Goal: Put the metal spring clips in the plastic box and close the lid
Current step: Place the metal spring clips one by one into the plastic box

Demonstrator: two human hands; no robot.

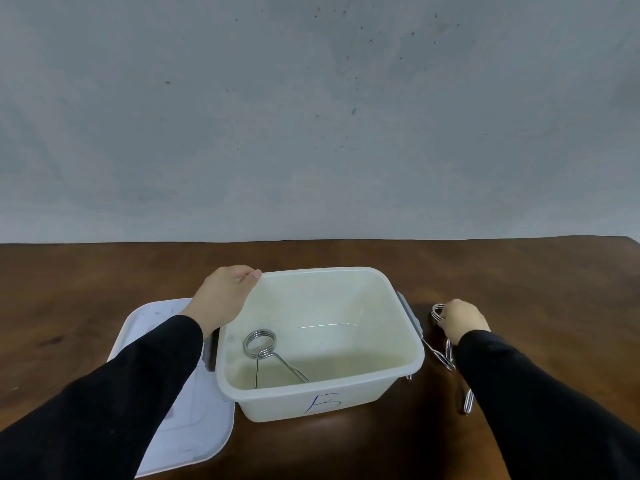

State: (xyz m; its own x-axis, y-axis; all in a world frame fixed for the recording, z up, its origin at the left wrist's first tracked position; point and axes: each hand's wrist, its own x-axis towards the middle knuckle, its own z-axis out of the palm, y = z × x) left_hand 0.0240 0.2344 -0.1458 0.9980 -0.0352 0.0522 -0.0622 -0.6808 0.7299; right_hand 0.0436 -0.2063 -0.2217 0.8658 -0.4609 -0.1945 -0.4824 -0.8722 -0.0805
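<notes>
A translucent white plastic box (408, 367) with grey side latches stands open at the table's middle. One metal spring clip (260, 342) lies inside it at the left. My left hand (223, 296) grips the box's far left corner rim. To the right of the box, my right hand (460, 318) is closed on the coil of a second spring clip (437, 311) lying on the table. Handles of clips (448, 356) show by my right sleeve, one more (467, 401) nearer me. The white lid (194, 431) lies flat left of the box, partly under my left arm.
The brown wooden table (346, 452) ends at a grey wall behind. A blue mark is written on the box's front wall.
</notes>
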